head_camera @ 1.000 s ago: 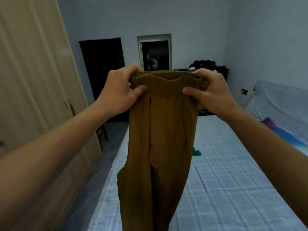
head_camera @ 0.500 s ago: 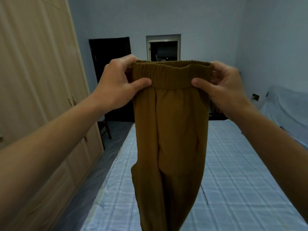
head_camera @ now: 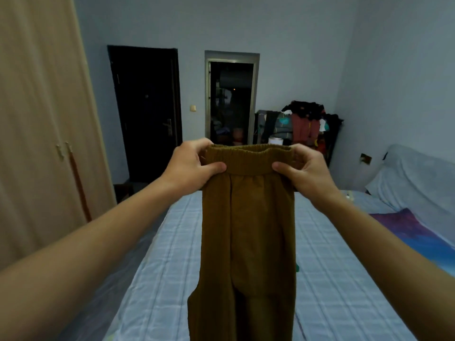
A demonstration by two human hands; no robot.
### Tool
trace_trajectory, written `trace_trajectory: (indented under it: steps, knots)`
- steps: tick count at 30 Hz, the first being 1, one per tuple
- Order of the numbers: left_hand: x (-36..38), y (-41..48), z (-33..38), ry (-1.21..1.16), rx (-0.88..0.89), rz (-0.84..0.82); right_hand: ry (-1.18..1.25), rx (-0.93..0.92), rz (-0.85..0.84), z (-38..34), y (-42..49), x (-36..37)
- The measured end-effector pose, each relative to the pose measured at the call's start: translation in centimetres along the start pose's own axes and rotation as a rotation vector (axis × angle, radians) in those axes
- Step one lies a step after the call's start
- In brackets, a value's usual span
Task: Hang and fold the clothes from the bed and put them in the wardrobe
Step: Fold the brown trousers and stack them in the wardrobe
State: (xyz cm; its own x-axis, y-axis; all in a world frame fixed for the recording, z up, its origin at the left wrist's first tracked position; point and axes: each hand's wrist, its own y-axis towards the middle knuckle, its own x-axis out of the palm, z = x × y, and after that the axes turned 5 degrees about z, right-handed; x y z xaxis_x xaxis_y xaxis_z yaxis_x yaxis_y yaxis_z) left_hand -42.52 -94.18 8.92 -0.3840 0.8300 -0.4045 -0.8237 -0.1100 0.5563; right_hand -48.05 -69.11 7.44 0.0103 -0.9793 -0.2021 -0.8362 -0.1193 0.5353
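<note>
Both hands up in front, holding brown trousers (head_camera: 248, 230) by the elastic waistband. Left hand (head_camera: 189, 168) closed on the waistband's left end, thumb pressed across the front, fingers behind. Right hand (head_camera: 302, 171) closed on the right end the same way. Trousers hang straight down between the 2 arms, above the bed (head_camera: 332, 279), legs running out of view at the bottom edge. Bed has a pale blue checked cover. Wardrobe (head_camera: 37, 131) on the left, doors closed. Heap of clothes (head_camera: 305, 121) piled in the far corner, well apart from the trousers.
</note>
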Motion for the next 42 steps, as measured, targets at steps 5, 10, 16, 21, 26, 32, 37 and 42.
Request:
trace_trajectory:
  steps: [5,10,16,21,26,32,37,42]
  knots:
    - [1.0,6.2,-2.3,0.103,0.071,0.032,-0.019,-0.043,0.094,2.8,5.5,1.8]
    - [-1.0,9.1,1.0,0.115,0.309,0.155,0.048,-0.237,0.150,-1.6,9.0,0.8]
    - [-2.7,4.9,4.1,0.076,0.345,0.184,0.097,-0.337,0.059,-5.3,5.0,-0.9]
    - [-1.2,-3.8,4.8,0.034,0.205,0.090,0.075,-0.277,0.022,-4.3,-4.0,-2.9]
    - [1.2,-14.0,5.0,-0.016,0.053,-0.093,0.122,-0.118,-0.012,-1.3,-14.7,-5.1]
    - [2.3,-27.2,3.1,0.010,-0.107,-0.351,0.170,0.082,-0.153,1.7,-29.6,-6.2]
    - [3.1,-39.4,1.1,0.022,-0.181,-0.465,0.129,0.243,-0.161,4.3,-42.2,-5.5]
    - [1.2,-47.8,-0.8,0.005,-0.224,-0.514,0.057,0.392,-0.248,4.1,-50.6,-3.4]
